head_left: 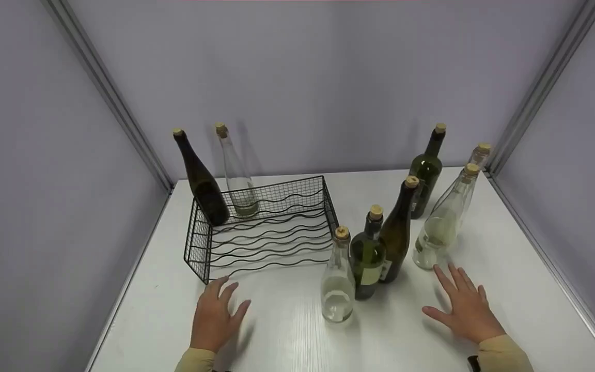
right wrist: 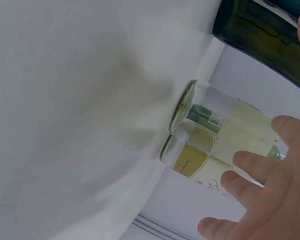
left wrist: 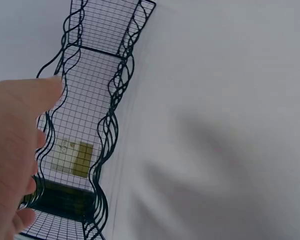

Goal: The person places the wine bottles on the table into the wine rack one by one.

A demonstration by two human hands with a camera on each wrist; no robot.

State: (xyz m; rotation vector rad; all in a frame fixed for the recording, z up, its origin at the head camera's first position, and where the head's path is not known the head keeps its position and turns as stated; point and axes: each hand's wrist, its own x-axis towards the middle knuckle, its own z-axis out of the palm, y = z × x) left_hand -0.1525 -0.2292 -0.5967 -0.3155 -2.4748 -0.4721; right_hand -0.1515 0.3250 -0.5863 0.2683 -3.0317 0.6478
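My left hand (head_left: 215, 315) hovers at the front left corner of a black wire rack (head_left: 266, 263), its fingers loosely bent and nothing in them. My right hand (head_left: 465, 305) has its fingers spread, fingertips right by the base of a clear corked bottle (head_left: 439, 232). Close behind that one stands a second clear bottle (head_left: 481, 155), partly hidden. A dark corked bottle (head_left: 202, 186) and a clear bottle (head_left: 238, 181) stand at the rack's back left. In the left wrist view, my thumb (left wrist: 35, 95) overlaps the rack's wavy wires (left wrist: 110, 135).
Right of the rack, a clear bottle (head_left: 338, 289), a green labelled bottle (head_left: 368, 261) and a brown bottle (head_left: 396, 237) stand in a slanting row. Another green bottle (head_left: 425, 175) is farther back. Grey-white panels (head_left: 297, 88) wall in the white table (head_left: 287, 336).
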